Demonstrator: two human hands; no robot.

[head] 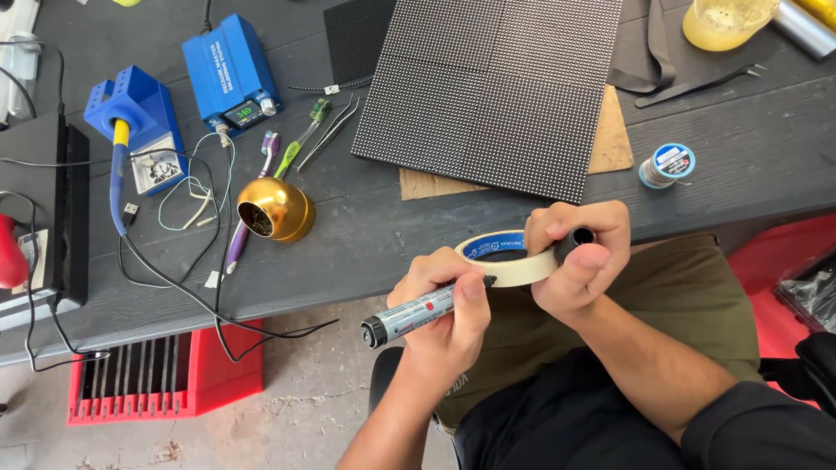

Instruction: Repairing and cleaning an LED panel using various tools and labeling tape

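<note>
Black marker [418,313] sits tight in the left hand [440,309]; right hand [579,257] squeezes tape roll [505,257] and cap [576,239], near the desk [749,165].

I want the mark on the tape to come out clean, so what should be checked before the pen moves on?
1. Marker gripped in the left hand: ok.
2. Cap off and kept: ok, the right hand holds a black cap along with the tape.
3. Roll of masking tape held steady: ok, the right hand's fingers clamp its side.
4. Tip on the tape: ok, it meets the roll's outer face.
5. Ink flowing: cannot tell.
6. Support under the roll: not ok, it is held in the air off the table edge.
</note>
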